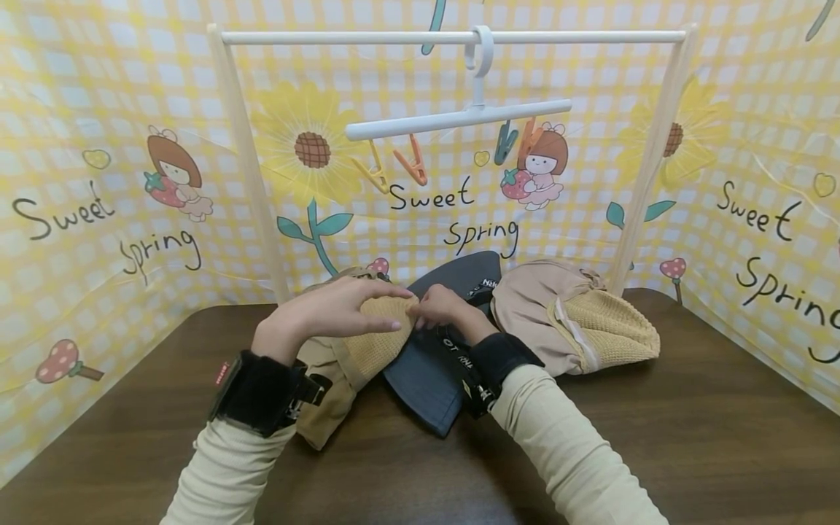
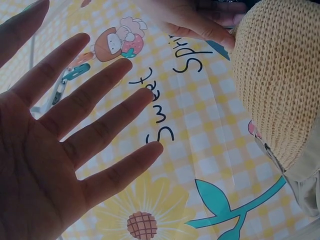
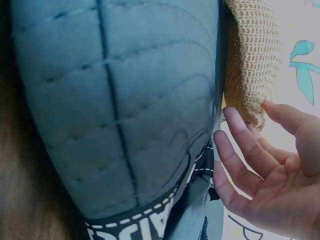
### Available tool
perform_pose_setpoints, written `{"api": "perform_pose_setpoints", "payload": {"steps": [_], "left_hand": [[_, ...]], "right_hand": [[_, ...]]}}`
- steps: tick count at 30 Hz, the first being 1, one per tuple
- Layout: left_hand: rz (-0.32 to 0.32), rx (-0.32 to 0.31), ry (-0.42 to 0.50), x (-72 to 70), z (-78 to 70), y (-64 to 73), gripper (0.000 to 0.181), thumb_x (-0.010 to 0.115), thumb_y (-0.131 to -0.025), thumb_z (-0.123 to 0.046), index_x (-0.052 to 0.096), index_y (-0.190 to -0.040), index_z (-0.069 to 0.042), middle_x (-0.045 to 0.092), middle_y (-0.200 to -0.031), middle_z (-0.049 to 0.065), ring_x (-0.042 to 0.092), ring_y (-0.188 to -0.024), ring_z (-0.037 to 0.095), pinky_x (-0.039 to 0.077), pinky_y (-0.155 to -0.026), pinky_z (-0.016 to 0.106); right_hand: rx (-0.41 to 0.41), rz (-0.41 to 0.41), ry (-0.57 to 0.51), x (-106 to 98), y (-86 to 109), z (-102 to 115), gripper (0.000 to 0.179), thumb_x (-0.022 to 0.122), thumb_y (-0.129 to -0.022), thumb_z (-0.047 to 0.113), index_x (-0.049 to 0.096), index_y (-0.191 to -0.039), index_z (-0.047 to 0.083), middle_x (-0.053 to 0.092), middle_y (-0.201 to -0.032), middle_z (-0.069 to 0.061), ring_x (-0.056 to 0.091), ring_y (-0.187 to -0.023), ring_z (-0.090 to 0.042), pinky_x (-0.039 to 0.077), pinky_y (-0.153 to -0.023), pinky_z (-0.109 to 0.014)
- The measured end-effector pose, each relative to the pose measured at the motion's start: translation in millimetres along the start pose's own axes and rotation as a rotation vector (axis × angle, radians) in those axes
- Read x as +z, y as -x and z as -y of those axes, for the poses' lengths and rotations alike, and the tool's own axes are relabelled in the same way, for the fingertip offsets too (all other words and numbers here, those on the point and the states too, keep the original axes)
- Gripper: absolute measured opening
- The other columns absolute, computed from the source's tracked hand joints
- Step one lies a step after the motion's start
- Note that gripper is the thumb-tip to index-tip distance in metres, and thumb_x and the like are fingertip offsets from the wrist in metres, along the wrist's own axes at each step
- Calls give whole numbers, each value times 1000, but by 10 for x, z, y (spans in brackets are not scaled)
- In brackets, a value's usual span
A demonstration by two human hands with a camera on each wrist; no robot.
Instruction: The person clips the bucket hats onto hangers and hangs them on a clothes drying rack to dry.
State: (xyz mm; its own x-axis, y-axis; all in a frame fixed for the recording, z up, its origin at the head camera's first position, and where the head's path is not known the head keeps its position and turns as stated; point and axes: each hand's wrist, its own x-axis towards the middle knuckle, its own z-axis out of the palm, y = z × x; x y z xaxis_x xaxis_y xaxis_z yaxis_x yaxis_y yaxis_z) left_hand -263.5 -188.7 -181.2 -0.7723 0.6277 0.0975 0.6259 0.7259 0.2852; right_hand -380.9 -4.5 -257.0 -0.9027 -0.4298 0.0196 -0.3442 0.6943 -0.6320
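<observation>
Three hats lie on the brown table (image 1: 380, 481). The tan hat (image 1: 380, 339), at left, has a rounded, coarsely woven crown and overlaps the dark hat (image 1: 426, 386) with its lettered band; the beige hat (image 1: 525, 306) is at right. The right hand (image 1: 446, 306) pinches the tan hat's crown tip; the left hand (image 1: 328, 312) is near it, fingers straight and spread. Yellow checked cloth (image 1: 98, 292) rises behind and at both sides. Above the hats, a rack (image 1: 328, 38) bears a hanger (image 1: 453, 120) with clips (image 1: 420, 171). Tabletop stretches before the hats.
</observation>
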Motion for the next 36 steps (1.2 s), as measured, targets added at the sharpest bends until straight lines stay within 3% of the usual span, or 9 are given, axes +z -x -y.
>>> {"api": "perform_pose_setpoints", "payload": {"steps": [5, 9, 12, 20, 25, 28, 30, 33, 36], "left_hand": [[16, -13, 4, 4, 3, -6, 50, 59, -98, -33, 50, -143, -13, 65, -94, 6, 37, -53, 9, 44, -74, 38], [13, 0, 14, 10, 6, -8, 49, 58, -99, -32, 49, -144, -13, 61, -127, 10, 62, -83, 19, 46, -86, 43], [13, 6, 19, 12, 2, -11, 49, 58, -99, -31, 49, -144, -14, 51, -142, 10, 54, -121, 28, 42, -97, 49], [12, 1, -3, -2, 5, -7, 47, 59, -99, -28, 51, -142, -12, 51, -141, 12, 60, -106, 29, 43, -94, 48], [6, 1, -1, -11, 13, -10, 47, 60, -98, -30, 52, -141, -12, 50, -142, 12, 54, -120, 30, 39, -99, 51], [5, 3, 0, -15, 16, -15, 48, 60, -98, -30, 52, -142, -12, 51, -140, 11, 58, -111, 24, 42, -95, 48], [9, 4, 6, -17, 23, -17, 49, 61, -97, -30, 52, -142, -11, 55, -137, 10, 60, -88, 18, 45, -87, 44], [17, -5, 17, -24, 30, -13, 50, 61, -97, -30, 52, -142, -11, 62, -121, 8, 44, -57, 11, 43, -68, 35], [16, -22, 17, -35, 36, 2, 50, 62, -97, -30, 51, -142, -11, 64, -114, 7, 33, -49, 11, 39, -62, 33]], "right_hand": [[-5, -34, -61, -4, 16, 45, 31, 63, -95, 21, 74, -82, -5, 71, -78, -15, 63, -67, -23, 45, -56, -27], [-34, -61, -67, 2, 9, 70, 29, 63, -94, 19, 73, -81, -5, 70, -77, -16, 65, -71, -27, 43, -55, -24], [-58, -72, -57, 3, -2, 82, 29, 63, -94, 18, 72, -81, -6, 70, -78, -18, 65, -69, -28, 43, -53, -24], [-187, -124, -3, -32, -52, 165, 35, 62, -92, 11, 53, -58, 6, 46, -51, 1, 33, -45, -7, 30, -48, -21], [-287, -132, 9, -97, -48, 253, 40, 62, -88, 7, 50, -51, 12, 37, -47, 6, 29, -43, -7, 26, -47, -20], [-311, -116, 0, -127, -44, 304, 42, 60, -89, 7, 46, -50, 13, 35, -47, 5, 27, -41, -6, 24, -45, -20], [-319, -102, -2, -146, -39, 341, 43, 59, -89, 7, 41, -51, 14, 32, -47, 5, 24, -41, -6, 22, -44, -20], [-331, -97, 2, -168, -37, 399, 41, 58, -88, 5, 40, -52, 14, 31, -48, 5, 24, -41, -6, 22, -44, -20], [-338, -99, 11, -184, -39, 458, 40, 58, -87, 4, 39, -53, 14, 31, -48, 5, 23, -41, -6, 21, -44, -20]]}}
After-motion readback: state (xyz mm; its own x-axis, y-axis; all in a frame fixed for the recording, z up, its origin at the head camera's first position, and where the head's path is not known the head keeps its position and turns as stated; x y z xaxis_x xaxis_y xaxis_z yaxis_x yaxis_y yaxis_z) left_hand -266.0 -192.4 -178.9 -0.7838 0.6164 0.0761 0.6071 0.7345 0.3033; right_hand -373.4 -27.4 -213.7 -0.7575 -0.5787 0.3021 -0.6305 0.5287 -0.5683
